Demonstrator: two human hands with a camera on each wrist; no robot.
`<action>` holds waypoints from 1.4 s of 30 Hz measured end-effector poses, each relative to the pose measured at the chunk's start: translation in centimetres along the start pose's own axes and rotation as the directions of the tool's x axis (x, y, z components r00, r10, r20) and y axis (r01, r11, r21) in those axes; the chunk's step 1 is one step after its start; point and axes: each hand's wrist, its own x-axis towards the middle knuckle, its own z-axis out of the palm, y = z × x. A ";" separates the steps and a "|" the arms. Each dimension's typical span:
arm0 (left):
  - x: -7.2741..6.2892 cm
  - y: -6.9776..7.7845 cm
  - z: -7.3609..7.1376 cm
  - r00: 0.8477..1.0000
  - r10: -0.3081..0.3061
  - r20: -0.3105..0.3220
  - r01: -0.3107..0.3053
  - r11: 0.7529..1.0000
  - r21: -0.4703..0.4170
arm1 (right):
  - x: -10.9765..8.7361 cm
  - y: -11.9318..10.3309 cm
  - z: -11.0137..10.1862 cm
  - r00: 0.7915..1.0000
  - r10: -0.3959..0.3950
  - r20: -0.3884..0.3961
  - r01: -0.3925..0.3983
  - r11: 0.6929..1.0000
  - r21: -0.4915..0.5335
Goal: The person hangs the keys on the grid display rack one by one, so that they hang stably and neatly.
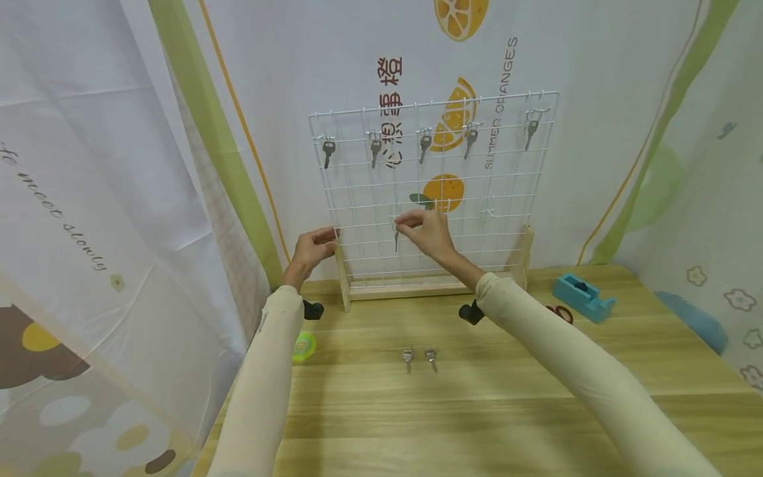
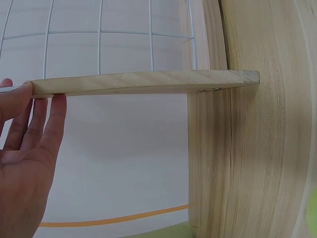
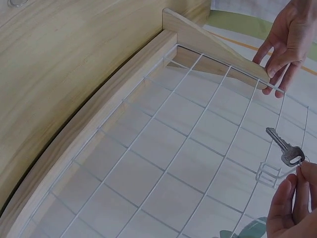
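Note:
A white wire grid rack (image 1: 411, 106) stands upright on a wooden base. My left hand (image 1: 312, 250) holds the upper end of its left wooden side support (image 2: 138, 82), thumb on one face and fingers on the other. My right hand (image 1: 428, 232) is in front of the grid and pinches a key (image 3: 285, 147) by its small ring. The ring is right at a white wire hook (image 3: 270, 174), and the key's blade points away from the fingers. Several keys (image 1: 329, 152) hang in a row on hooks near the top of the grid.
Two keys, a left one (image 1: 408, 356) and a right one (image 1: 432, 356), lie on the wooden table before the rack. At right are a blue tape dispenser (image 1: 583, 297) and dark red scissors handles (image 1: 563, 314). A yellow-green round object (image 1: 305, 346) sits by the left sleeve.

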 end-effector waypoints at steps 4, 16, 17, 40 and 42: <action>0.1 -0.1 -0.1 1.000 0.004 0.001 -0.004 1.000 -0.009 | 0.1 0.0 0.0 1.000 -0.001 -0.003 0.001 1.000 -0.005; -0.4 0.8 0.2 1.000 -0.010 0.004 0.010 1.000 -0.023 | 0.5 0.2 0.5 0.997 0.074 0.008 -0.074 0.997 -0.006; -0.3 0.4 0.2 1.000 -0.003 -0.002 0.003 1.000 -0.019 | 0.5 0.2 0.5 0.997 0.076 0.009 -0.076 0.997 -0.011; 0.0 -0.2 0.1 1.000 0.002 -0.011 -0.002 1.000 0.007 | -0.3 0.7 0.1 0.995 0.010 0.101 -0.004 0.998 -0.059; 0.1 -0.2 0.1 1.000 0.003 -0.015 -0.003 1.000 0.003 | -0.5 0.8 -0.1 0.995 0.007 0.104 -0.001 0.998 -0.058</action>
